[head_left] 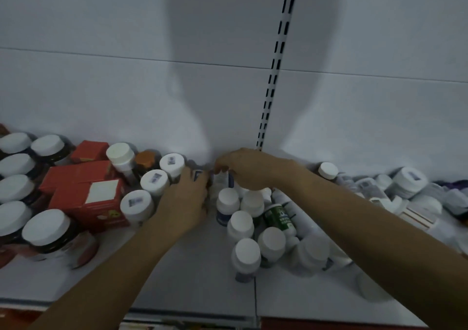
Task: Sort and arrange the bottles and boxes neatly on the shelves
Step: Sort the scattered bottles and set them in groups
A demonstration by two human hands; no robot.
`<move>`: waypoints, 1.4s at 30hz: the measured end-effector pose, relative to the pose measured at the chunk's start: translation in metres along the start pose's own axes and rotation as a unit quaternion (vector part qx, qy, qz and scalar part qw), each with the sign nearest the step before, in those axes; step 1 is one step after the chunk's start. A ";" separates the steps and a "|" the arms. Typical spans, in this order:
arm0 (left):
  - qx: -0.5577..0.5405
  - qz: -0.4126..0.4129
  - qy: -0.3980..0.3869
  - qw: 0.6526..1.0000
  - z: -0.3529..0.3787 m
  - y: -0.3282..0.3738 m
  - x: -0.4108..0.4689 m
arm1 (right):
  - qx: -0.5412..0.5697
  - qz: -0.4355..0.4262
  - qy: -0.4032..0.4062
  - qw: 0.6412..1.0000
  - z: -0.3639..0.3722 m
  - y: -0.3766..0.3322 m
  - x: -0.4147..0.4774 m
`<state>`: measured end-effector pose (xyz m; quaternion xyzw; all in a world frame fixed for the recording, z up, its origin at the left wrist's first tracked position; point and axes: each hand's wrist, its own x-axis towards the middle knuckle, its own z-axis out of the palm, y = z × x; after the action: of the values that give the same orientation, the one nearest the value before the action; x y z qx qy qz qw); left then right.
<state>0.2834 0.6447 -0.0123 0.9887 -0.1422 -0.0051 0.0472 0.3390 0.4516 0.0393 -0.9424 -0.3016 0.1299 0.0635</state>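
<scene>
Sorting is under way at the back of the shelf [192, 266]. A small white bottle [222, 179] there is pinched from above by the curled fingers of the right hand [247, 170]. The left hand [186, 199] is laid against a row of capped bottles [154, 182]; its hold cannot be told. Next, that bottle probably needs to be stood in line beside the row.

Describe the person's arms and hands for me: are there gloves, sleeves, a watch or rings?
No sleeve shows on the left forearm or right forearm: both are bare to the frame's edge. The left hand and right hand wear no gloves, and neither wrist has a watch or bracelet. The blur could hide a thin ring.
</scene>
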 end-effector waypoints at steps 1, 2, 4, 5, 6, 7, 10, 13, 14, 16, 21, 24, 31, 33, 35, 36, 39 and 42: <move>-0.012 0.003 -0.002 1.000 -0.005 0.000 -0.006 | -0.012 -0.012 -0.011 1.000 0.001 -0.001 0.008; -0.032 0.000 -0.007 0.999 -0.011 -0.001 -0.012 | -0.029 -0.029 -0.021 0.999 0.001 -0.003 0.015; -0.067 -0.018 -0.021 0.997 -0.021 -0.007 -0.024 | -0.054 -0.072 -0.050 0.995 0.005 -0.008 0.032; -0.073 -0.023 -0.026 0.997 -0.025 -0.010 -0.028 | -0.058 -0.092 -0.071 0.992 0.007 -0.010 0.040; -0.076 -0.020 -0.026 0.997 -0.027 -0.012 -0.031 | -0.056 -0.109 -0.092 0.988 0.009 -0.011 0.049; -0.078 -0.017 -0.022 0.997 -0.030 -0.014 -0.033 | -0.056 -0.125 -0.116 0.984 0.011 -0.011 0.056; -0.075 -0.010 -0.017 0.997 -0.034 -0.016 -0.039 | -0.078 -0.162 -0.158 0.971 0.015 -0.008 0.076; -0.078 0.004 -0.035 0.996 -0.034 -0.017 -0.042 | -0.094 -0.143 -0.133 0.976 0.021 -0.007 0.082; -0.085 0.007 -0.047 0.995 -0.035 -0.017 -0.043 | -0.080 -0.138 -0.110 0.981 0.019 -0.009 0.078; -0.101 0.008 -0.063 0.993 -0.041 -0.017 -0.046 | -0.025 -0.137 -0.044 0.989 0.009 -0.011 0.063; -0.145 0.035 0.035 0.988 -0.083 -0.003 -0.051 | 0.132 -0.057 0.174 0.974 -0.040 -0.007 -0.025; -0.194 0.078 0.079 0.975 -0.112 0.025 -0.047 | 0.143 0.056 0.260 0.953 -0.055 0.011 -0.100; -0.228 0.286 0.003 0.930 -0.112 0.151 -0.009 | 0.110 0.316 0.268 0.903 -0.041 0.049 -0.276; -0.205 0.337 -0.016 0.919 -0.105 0.190 -0.007 | 0.104 0.349 0.282 0.888 -0.035 0.054 -0.316; -0.173 0.369 -0.029 0.913 -0.102 0.225 -0.006 | 0.113 0.371 0.284 0.877 -0.029 0.060 -0.348; -0.162 0.378 -0.031 0.911 -0.101 0.241 -0.005 | 0.116 0.378 0.281 0.874 -0.025 0.065 -0.359; -0.152 0.387 -0.039 0.909 -0.093 0.278 0.002 | 0.110 0.379 0.265 0.880 -0.013 0.087 -0.379; -0.121 0.380 -0.058 0.915 -0.077 0.307 0.012 | 0.095 0.373 0.234 0.893 0.004 0.112 -0.384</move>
<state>0.2108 0.3547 0.0939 0.8445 -0.5084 -0.0617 0.1568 0.0989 0.1368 0.0928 -0.9783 0.1090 -0.0518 0.1685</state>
